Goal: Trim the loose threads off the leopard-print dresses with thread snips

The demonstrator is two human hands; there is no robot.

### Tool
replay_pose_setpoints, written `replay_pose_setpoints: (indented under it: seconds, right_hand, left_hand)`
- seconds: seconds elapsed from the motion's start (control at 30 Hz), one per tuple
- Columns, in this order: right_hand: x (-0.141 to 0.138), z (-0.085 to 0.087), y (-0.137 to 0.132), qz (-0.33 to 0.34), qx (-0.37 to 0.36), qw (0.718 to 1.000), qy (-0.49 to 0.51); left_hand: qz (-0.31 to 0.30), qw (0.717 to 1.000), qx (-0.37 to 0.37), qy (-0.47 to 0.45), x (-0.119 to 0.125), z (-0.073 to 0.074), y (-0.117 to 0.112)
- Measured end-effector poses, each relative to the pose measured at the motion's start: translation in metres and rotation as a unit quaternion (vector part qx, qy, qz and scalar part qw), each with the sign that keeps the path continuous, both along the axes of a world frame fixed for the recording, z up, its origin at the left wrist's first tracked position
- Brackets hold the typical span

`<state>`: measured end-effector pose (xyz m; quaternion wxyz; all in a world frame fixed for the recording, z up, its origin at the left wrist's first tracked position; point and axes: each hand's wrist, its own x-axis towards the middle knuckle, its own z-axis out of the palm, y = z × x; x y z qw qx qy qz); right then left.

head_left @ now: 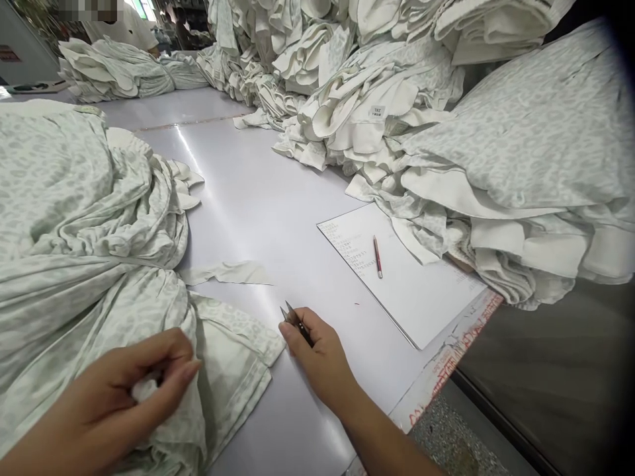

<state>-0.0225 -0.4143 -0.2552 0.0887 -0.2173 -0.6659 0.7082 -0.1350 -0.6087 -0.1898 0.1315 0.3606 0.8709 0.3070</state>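
Held in my right hand [325, 360] is a small pair of thread snips [300, 327], blades pointing away and slightly apart. My left hand [133, 390] is closed, with fingers curled and thumb near the bent index finger. It lies over a bundle of pale green patterned cloth [89, 185]; whatever its fingers pinch is hidden. The bundle is drawn in at its middle by a tied strip. A loose strip end [228, 272] stretches from the tie across the table. A flat cloth corner [243, 330] reaches close to the snips.
Large stacks of matching cloth [357, 92] fill the table's back and right, one bearing a size label [376, 112]. Paper sheets [421, 304] with handwriting hold a red pen [378, 256] near the table edge [456, 357]. Another bundle [119, 69] and a person [122, 30] are behind.
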Motion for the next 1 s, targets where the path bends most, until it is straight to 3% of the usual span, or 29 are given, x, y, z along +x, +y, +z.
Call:
replay_pose_setpoints:
  seconds: [0.07,0.17,0.27,0.53,0.73,0.87,1.0]
  right_hand:
    - [0.0,0.0,0.0,-0.001,0.002,1.0,0.004]
    - [0.0,0.001,0.001,-0.003,0.005,1.0,0.012]
    - [0.001,0.001,0.002,0.0,0.005,1.0,0.017]
    - [0.002,0.0,0.0,0.016,0.004,1.0,0.02]
    - [0.004,-0.001,-0.003,0.013,0.008,1.0,0.026]
    - [0.004,-0.001,-0.003,0.007,0.013,1.0,0.028]
    - [0.004,-0.004,-0.001,0.01,0.015,0.999,0.027]
  left_hand:
    - [-0.066,0.994,-0.086,-0.002,0.004,-0.005,0.013]
    - [-0.124,0.954,-0.222,0.157,0.02,-0.02,0.044]
    - [-0.147,0.922,-0.271,0.233,0.033,-0.034,0.065]
    - [-0.127,0.918,-0.274,0.258,0.032,-0.04,0.067]
    - [-0.157,0.919,-0.26,0.25,0.033,-0.043,0.077]
    - [-0.062,0.949,-0.223,0.215,0.029,-0.031,0.068]
    - [0.03,0.976,-0.138,0.168,0.025,-0.007,0.031]
